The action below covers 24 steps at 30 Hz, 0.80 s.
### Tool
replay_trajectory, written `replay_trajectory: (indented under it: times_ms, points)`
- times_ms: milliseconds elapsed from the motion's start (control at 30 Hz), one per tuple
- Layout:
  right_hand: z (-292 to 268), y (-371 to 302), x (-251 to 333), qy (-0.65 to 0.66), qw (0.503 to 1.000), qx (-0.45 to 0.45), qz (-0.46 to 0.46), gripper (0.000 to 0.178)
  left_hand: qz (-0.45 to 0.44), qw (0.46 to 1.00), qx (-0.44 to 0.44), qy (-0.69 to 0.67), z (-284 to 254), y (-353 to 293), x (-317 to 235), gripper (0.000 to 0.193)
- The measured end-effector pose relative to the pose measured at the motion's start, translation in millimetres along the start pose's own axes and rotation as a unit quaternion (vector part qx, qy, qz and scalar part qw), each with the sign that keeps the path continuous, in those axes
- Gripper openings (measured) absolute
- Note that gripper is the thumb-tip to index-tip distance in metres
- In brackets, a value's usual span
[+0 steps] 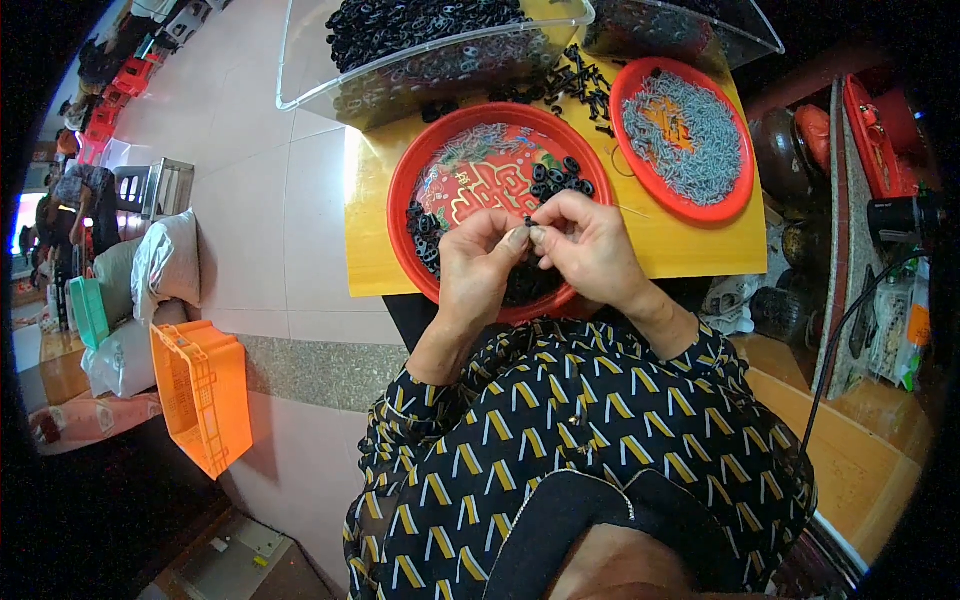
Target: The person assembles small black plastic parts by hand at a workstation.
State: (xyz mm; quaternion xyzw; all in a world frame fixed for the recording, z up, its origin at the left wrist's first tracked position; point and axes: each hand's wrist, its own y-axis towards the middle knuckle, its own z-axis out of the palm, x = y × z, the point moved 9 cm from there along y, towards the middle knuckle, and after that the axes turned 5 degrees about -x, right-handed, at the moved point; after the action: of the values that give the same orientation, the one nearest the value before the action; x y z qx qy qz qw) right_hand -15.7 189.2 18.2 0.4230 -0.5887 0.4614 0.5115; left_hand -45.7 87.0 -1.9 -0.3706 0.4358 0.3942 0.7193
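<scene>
My left hand (478,262) and my right hand (585,245) meet over the near part of a red round tray (402,180). Thumbs and fingers of both are pinched together on a small black part (529,226), mostly hidden by the fingertips. In the tray lie black oval parts (560,178) at the right, more black parts (424,240) at the left, and thin grey screws (480,143) along the far side. Gold printing shows on the tray's floor between them.
A second red tray (741,190) full of grey screws stands at the right on the yellow tabletop (690,250). Behind are clear bins (440,45) heaped with black parts. Loose black pieces (585,85) lie between. An orange crate (205,390) is on the floor at left; a person (85,200) is farther off.
</scene>
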Motion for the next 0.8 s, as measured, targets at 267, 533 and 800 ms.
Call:
replay_trajectory:
  times_ms: [267, 533, 800]
  points:
    - [-58, 10, -2, 0.031, 0.994, -0.102, -0.007, 0.010, 0.282, 0.879, -0.011, 0.385, 21, 32, -51, 0.015]
    - [-64, 5, -12, 0.057, 0.993, -0.097, 0.028, 0.012, 0.365, 0.709, 0.190, 0.573, 66, 64, -22, 0.031]
    - [-53, 5, -16, 0.097, 0.992, -0.058, 0.059, 0.011, 0.333, 0.733, 0.184, 0.565, 62, 63, -17, 0.032]
